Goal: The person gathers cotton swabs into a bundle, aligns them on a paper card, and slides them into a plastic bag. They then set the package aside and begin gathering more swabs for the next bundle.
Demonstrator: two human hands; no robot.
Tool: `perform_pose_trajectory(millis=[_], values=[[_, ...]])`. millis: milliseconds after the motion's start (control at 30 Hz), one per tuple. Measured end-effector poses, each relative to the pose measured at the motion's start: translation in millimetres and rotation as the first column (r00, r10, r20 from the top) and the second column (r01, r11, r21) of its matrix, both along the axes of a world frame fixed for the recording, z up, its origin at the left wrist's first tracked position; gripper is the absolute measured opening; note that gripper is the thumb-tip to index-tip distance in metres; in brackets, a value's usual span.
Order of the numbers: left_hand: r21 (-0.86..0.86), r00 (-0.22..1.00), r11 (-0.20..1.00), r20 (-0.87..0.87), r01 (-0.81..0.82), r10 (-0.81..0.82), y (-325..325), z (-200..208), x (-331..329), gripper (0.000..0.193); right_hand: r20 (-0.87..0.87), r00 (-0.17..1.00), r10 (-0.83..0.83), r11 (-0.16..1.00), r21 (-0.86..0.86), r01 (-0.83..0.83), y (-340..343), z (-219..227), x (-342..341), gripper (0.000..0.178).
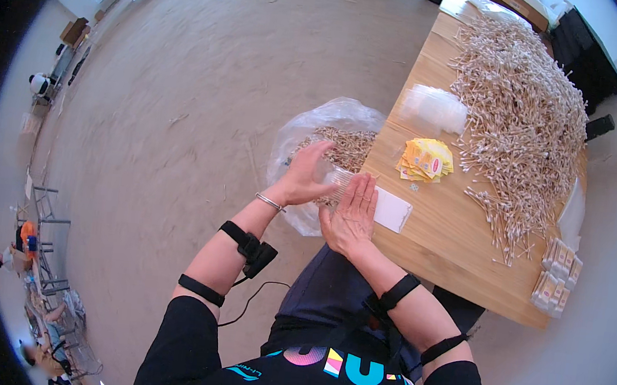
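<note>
A small batch of wooden-stick cotton swabs lies between my two hands at the table's left edge. My left hand is open, thumb and fingers spread in a curve beside the swabs; whether it touches them I cannot tell. My right hand is open and flat, its fingers stretched out together on the other side of the batch. Just right of these fingers, a white rectangular piece lies on the table. Below my left hand, a clear plastic bag holds many loose swabs.
A large heap of swabs covers the far right of the wooden table. Nearer are clear plastic sleeves and yellow printed cards. Packed swab bundles sit at the near right corner. Other people work far left.
</note>
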State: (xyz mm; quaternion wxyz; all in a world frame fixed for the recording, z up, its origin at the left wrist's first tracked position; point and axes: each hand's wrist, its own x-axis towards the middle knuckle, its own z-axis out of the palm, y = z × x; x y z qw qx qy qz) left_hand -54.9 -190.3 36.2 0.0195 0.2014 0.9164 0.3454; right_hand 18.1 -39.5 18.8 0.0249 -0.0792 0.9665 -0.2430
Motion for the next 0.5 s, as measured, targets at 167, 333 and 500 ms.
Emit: perform_pose_trajectory(millis=[167, 333, 500], values=[[0.441, 0.825, 0.773, 0.535, -0.456, 0.181, -15.6, -39.8, 1.1, 0.046, 0.020, 1.000, -0.011, 1.000, -0.017, 0.012, -9.8, 1.8, -1.6, 0.097], [0.367, 0.675, 0.729, 0.718, -0.578, 0.173, 22.5, -24.7, 6.0, 0.027, 0.046, 0.999, -0.026, 1.000, 0.010, 0.026, -6.5, -0.4, -4.7, 0.095], [0.381, 0.743, 0.718, 0.607, -0.582, 0.280, 28.6, -41.3, 8.5, 0.023, 0.060, 0.998, -0.013, 1.000, -0.005, 0.014, -3.7, 5.6, -5.5, 0.086]])
